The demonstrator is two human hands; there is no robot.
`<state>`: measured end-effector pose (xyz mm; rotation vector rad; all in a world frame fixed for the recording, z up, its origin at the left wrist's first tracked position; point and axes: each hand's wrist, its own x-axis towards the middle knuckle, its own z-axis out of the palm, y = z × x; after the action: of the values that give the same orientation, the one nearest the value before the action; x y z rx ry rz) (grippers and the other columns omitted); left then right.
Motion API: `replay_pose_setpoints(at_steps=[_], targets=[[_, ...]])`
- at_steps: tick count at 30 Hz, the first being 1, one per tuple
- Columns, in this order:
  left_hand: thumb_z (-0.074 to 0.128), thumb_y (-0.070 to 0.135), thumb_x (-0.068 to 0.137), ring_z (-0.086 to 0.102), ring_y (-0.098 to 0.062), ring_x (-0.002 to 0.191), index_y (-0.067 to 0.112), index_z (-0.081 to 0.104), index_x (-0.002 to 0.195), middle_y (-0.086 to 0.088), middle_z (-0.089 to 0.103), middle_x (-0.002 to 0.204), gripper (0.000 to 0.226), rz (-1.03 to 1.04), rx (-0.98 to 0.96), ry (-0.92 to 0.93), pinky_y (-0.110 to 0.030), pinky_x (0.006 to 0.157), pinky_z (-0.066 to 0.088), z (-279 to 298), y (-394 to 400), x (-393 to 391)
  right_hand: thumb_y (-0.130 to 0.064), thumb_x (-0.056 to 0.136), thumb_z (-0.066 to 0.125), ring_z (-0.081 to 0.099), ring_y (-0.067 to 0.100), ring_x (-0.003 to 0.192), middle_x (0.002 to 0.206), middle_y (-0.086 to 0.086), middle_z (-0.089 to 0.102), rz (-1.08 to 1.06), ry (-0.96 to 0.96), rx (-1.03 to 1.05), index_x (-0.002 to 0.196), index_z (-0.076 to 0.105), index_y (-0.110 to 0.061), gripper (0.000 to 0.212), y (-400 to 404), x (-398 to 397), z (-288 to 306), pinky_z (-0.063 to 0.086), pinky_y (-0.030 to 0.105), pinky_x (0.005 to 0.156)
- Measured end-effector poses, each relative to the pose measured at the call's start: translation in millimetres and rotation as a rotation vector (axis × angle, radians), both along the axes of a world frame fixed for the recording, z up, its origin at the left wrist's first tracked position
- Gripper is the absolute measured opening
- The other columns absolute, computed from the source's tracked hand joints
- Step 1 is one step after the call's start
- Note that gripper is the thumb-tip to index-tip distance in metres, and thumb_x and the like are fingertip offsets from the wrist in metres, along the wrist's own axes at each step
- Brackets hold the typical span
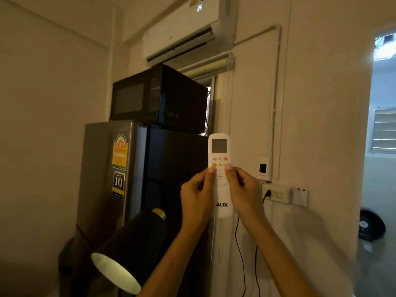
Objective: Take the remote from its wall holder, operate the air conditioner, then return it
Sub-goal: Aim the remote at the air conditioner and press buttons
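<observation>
Remote (220, 176), below the air conditioner (188, 28), gripped by my left hand (196, 195) and right hand (244, 192), thumbs on buttons: operating step; next, likely return to its holder.

Both hands, left hand (198, 195) and right hand (244, 195), hold the remote (220, 174) upright, thumbs seemingly on its buttons, below the air conditioner (184, 28).

Both forearms reach up and forward — left hand (196, 195) and right hand (243, 190) raised side by side, fingers curled inward, thumbs pointing up, tips nearly meeting.
</observation>
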<state>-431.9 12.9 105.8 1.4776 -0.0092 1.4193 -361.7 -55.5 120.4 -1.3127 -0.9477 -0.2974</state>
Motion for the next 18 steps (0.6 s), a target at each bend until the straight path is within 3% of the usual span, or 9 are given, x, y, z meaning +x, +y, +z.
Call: replay_pose_setpoints(at_steps=[4,10,18], targets=[[0.052,0.027,0.089,0.07,-0.004,0.073,0.028,0.064,0.09,0.006,0.07,0.086,0.013,0.0,0.02,-0.014,-0.014,0.055,0.055,22.7,10.1,-13.3,-0.036,0.087,0.052,0.063,0.009,0.071,0.102,0.003,0.068,-0.014,0.003,0.049,0.099,0.061,-0.021,0.021,10.0,-17.2,22.0,0.05,0.012,0.054],[0.05,0.025,0.091,0.07,-0.005,0.07,0.013,0.066,0.099,-0.001,0.071,0.088,0.021,-0.025,0.081,-0.013,-0.012,0.054,0.053,48.4,36.3,-37.7,-0.035,0.086,0.054,0.062,0.001,0.065,0.086,-0.007,0.064,0.06,-0.025,0.086,0.088,0.059,-0.027,0.01,27.7,-38.1,46.7,0.049,0.006,0.048],[0.051,0.022,0.091,0.069,-0.001,0.067,0.018,0.066,0.094,0.005,0.069,0.083,0.016,-0.026,0.066,-0.058,-0.011,0.053,0.052,61.1,48.6,-39.8,-0.037,0.087,0.054,0.061,0.001,0.065,0.088,-0.005,0.064,0.034,0.021,0.106,0.096,0.063,-0.02,0.022,46.4,-44.0,60.4,0.049,0.014,0.052]])
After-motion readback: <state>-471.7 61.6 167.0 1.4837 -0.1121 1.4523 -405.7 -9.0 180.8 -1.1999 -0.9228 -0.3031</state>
